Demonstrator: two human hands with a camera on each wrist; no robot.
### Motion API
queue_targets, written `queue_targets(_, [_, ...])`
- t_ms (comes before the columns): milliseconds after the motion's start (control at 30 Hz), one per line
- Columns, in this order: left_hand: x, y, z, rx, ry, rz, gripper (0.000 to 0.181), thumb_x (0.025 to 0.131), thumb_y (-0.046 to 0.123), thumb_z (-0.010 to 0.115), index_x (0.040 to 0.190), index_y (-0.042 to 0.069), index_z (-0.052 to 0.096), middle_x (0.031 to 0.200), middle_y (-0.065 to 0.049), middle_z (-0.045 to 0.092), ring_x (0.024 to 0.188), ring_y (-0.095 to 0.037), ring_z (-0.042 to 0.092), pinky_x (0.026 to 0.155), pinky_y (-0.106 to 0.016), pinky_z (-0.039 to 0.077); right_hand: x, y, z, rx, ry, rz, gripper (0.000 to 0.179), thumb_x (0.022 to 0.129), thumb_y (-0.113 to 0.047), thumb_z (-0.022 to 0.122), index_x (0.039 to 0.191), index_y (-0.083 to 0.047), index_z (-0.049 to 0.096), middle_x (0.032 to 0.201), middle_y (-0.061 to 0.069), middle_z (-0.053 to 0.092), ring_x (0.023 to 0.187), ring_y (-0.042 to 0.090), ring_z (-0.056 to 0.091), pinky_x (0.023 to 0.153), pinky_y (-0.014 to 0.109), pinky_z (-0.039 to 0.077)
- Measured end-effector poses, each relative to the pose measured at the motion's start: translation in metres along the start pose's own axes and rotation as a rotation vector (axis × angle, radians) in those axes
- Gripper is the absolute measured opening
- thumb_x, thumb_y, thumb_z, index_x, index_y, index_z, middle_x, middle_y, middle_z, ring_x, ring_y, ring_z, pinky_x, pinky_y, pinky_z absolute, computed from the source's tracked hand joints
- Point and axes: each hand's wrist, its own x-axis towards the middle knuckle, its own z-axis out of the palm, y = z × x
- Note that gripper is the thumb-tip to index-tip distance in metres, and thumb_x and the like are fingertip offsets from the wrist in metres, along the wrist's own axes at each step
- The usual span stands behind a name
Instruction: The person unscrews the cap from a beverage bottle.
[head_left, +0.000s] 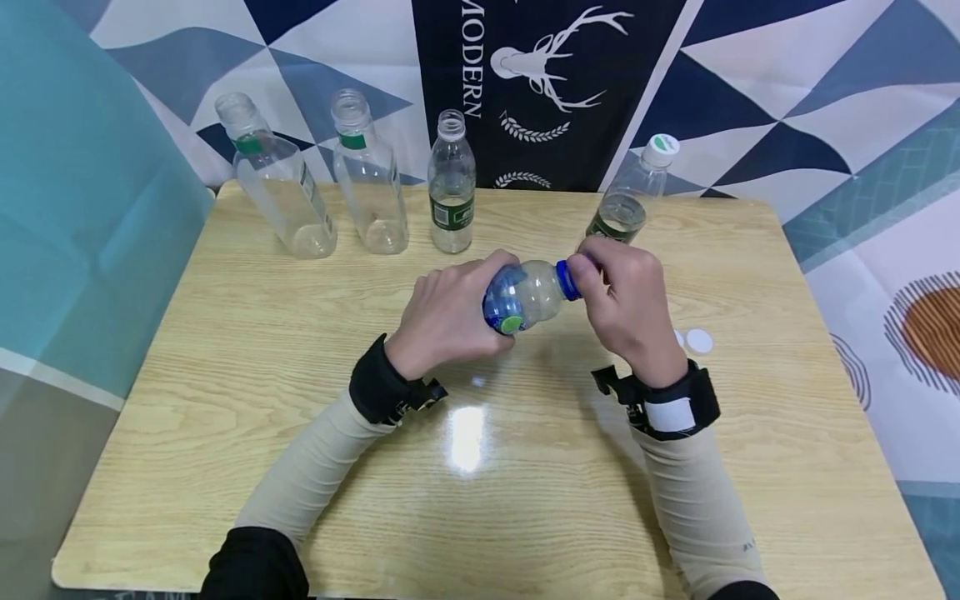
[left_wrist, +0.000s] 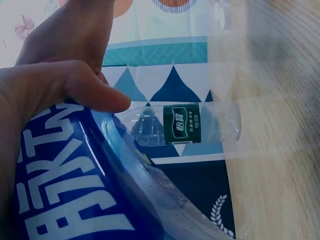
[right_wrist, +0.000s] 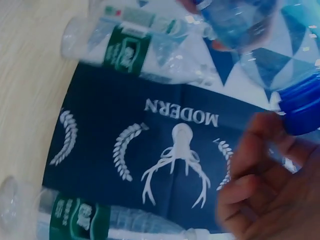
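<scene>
— Where is the bottle?
— It is tilted above the tabletop, between both hands. The left hand wraps its grip around the body; the right hand pinches the blue cap.
— How will it handle?
— I think light, soft-walled, maybe slippery. Better hold the body gently, and the stiffer cap by its side.

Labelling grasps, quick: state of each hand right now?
Left hand: closed, holding the blue-labelled plastic bottle.
Right hand: closed, pinching that bottle's blue cap.
</scene>
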Motion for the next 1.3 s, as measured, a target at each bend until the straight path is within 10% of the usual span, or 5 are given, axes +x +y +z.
queue_targets(233, [0.000, -0.004, 0.000, 0.112, 0.053, -0.011, 0.077, 0.050, 0.046, 0.074, 0.121, 0.026, 0.054, 0.091, 0.005, 0.059, 0.061, -0.014, 0.049, 0.045, -0.031, 0.039, 0.000, -0.005, -0.007, -0.015, -0.087, 0.381, 0.065, 0.102, -0.049, 0.022, 0.067, -0.009, 0.058, 0.055, 0.001, 0.055, 0.051, 0.016, 0.047, 0.051, 0.035, 0.031])
queue_targets(367, [-0.002, -0.005, 0.000, 0.160, 0.067, -0.001, 0.077, 0.051, 0.047, 0.074, 0.122, 0.026, 0.053, 0.089, 0.003, 0.058, 0.058, -0.015, 0.047, 0.042, -0.032, 0.038, 0.000, -0.006, -0.007, 0.006, -0.162, 0.459, 0.057, 0.098, -0.053, 0.033, 0.070, -0.010, 0.060, 0.054, 0.003, 0.056, 0.051, 0.016, 0.049, 0.049, 0.036, 0.033])
queue_targets(800, [-0.002, -0.005, -0.001, 0.151, 0.057, -0.010, 0.075, 0.052, 0.046, 0.074, 0.121, 0.024, 0.053, 0.086, 0.003, 0.056, 0.058, -0.014, 0.048, 0.043, -0.031, 0.038, 0.002, -0.008, -0.018, 0.166, -0.276, 0.408, 0.039, 0.095, -0.044, 0.049, 0.088, -0.007, 0.061, 0.073, 0.000, 0.062, 0.062, 0.010, 0.056, 0.053, 0.027, 0.041])
queue_targets(1300, [0.000, -0.008, -0.003, 0.130, 0.033, -0.047, 0.078, 0.051, 0.045, 0.076, 0.122, 0.024, 0.052, 0.092, 0.004, 0.059, 0.061, -0.015, 0.049, 0.044, -0.032, 0.039, 0.003, 0.000, -0.029, 0.316, -0.285, 0.128, 0.040, 0.082, -0.004, 0.070, 0.121, -0.003, 0.062, 0.111, -0.002, 0.061, 0.094, 0.010, 0.057, 0.074, 0.025, 0.048])
